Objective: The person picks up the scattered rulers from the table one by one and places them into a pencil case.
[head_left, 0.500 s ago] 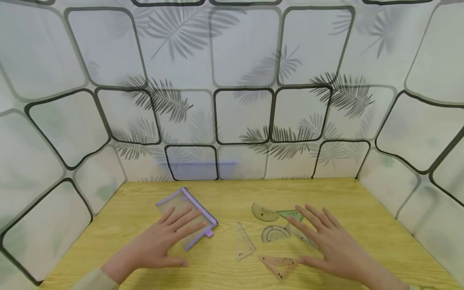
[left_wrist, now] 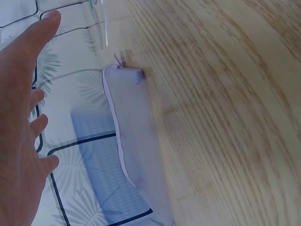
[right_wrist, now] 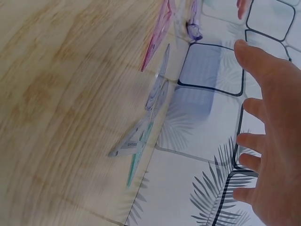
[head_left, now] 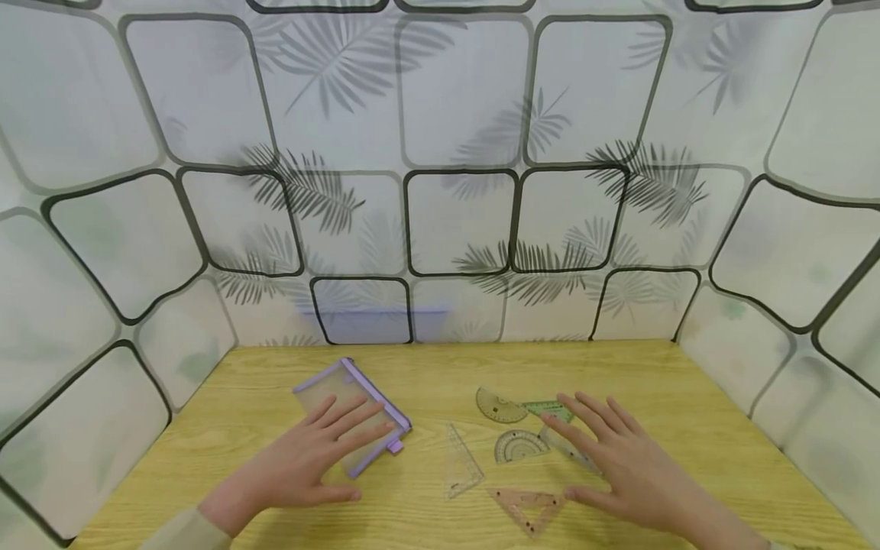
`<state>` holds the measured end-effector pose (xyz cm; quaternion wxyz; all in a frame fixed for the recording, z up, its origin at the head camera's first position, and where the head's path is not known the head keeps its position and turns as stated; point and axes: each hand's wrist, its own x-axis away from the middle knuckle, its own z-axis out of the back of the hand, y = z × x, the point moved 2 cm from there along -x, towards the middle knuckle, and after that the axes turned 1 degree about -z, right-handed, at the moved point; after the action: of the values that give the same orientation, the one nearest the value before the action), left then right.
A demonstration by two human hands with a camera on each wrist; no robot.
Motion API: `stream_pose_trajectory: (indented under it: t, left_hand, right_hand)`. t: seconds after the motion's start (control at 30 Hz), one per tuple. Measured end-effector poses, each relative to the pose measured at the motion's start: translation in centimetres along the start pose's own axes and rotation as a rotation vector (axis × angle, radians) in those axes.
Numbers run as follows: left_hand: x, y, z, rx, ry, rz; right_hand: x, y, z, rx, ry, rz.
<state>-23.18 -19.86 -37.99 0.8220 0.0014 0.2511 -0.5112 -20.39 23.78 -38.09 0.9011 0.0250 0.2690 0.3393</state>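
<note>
Fingers (head_left: 364, 438) spread wide, holding nothing, the left hand (head_left: 312, 462) hid part of one pouch (head_left: 337, 386) on the table (head_left: 412, 504), its long zipped edge (head_left: 376, 393) slanting away leftward, while rightward lay three set squares (head_left: 505, 504), two protractors (head_left: 500, 407) and one clear piece (head_left: 567, 445) partly behind the right hand (head_left: 619, 462), likewise spread and empty.

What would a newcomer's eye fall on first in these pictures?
Probably the two empty hands, left hand and right hand, fingers spread, at either side of the head view's lower half. Next comes the purple-edged pouch, lying partly behind the left hand in that view, with protractors and set squares scattered to its right. Behind the table, the leaf-patterned wall fills the upper half.
</note>
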Motion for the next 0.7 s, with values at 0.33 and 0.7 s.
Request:
stream_pose_trajectory:
  t: [0.33, 0.7]
  left_hand:
    - [-0.5, -0.7, -0.2, 0.033, 0.006, 0.012]
    - [-1.1, -1.4, -0.4, 0.042, 0.004, 0.01]
  right_hand:
    - [-0.4, 0.6, -0.2, -0.018, -0.007, -0.008]
    - [-1.4, 0.9, 0.2, -0.05, -0.021, -0.014]
